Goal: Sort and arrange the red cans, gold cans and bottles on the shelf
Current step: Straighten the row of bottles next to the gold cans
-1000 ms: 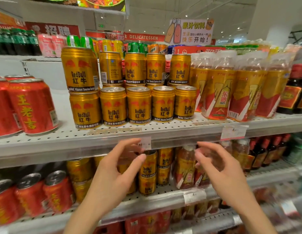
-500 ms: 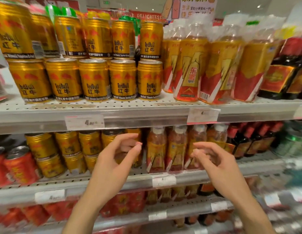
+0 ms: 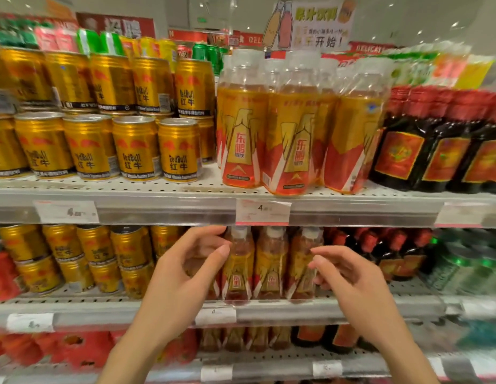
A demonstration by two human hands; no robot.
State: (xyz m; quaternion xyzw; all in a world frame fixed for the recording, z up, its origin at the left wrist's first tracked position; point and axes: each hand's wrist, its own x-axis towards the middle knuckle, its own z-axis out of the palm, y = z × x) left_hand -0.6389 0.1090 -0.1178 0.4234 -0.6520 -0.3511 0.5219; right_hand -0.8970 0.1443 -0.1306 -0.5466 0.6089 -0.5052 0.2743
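Note:
Gold cans (image 3: 136, 146) stand stacked two high on the upper shelf (image 3: 185, 189), left of clear bottles with gold and red labels (image 3: 292, 145). On the middle shelf (image 3: 269, 307), more gold cans (image 3: 97, 256) sit left of three similar bottles (image 3: 270, 266). A red can (image 3: 2, 273) shows at the far left edge. My left hand (image 3: 185, 275) is open, fingers curled just left of the leftmost bottle (image 3: 237, 268). My right hand (image 3: 349, 281) is open, fingertips near the rightmost bottle (image 3: 300, 266). Neither hand holds anything.
Dark bottles with red caps (image 3: 440, 142) fill the right of the upper shelf, and more (image 3: 385, 256) stand on the middle shelf. Green bottles (image 3: 463, 261) sit far right. Red packs (image 3: 69, 347) lie on the bottom shelf. Price tags (image 3: 262, 212) hang on the shelf edges.
The view has shifted right and closer, so the red cans slid out to the left. Both hands moved from in front of the gold cans to either side of the middle shelf bottles.

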